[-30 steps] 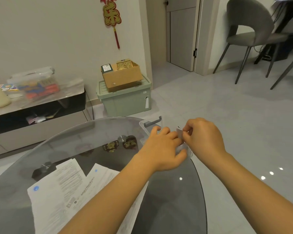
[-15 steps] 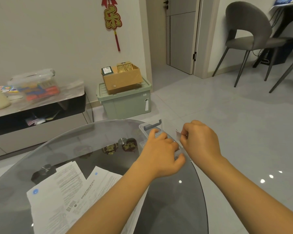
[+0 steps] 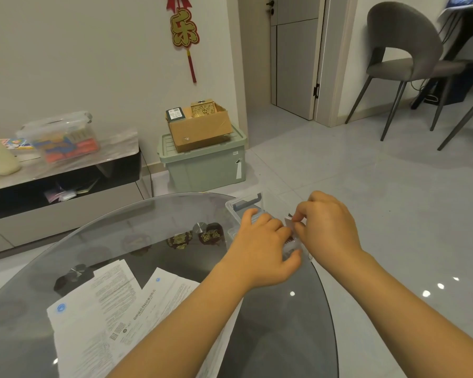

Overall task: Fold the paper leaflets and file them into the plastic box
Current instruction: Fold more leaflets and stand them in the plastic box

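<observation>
Hands (image 3: 298, 236) hide plastic box (image 3: 234, 207), perhaps pinching a folded leaflet (image 3: 289, 223).

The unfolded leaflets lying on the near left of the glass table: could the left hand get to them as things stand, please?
Probably yes. The leaflets lie flat and uncovered on the glass table, just left of the left forearm, with nothing on top. The left hand is at the plastic box and would have to draw back.
</observation>
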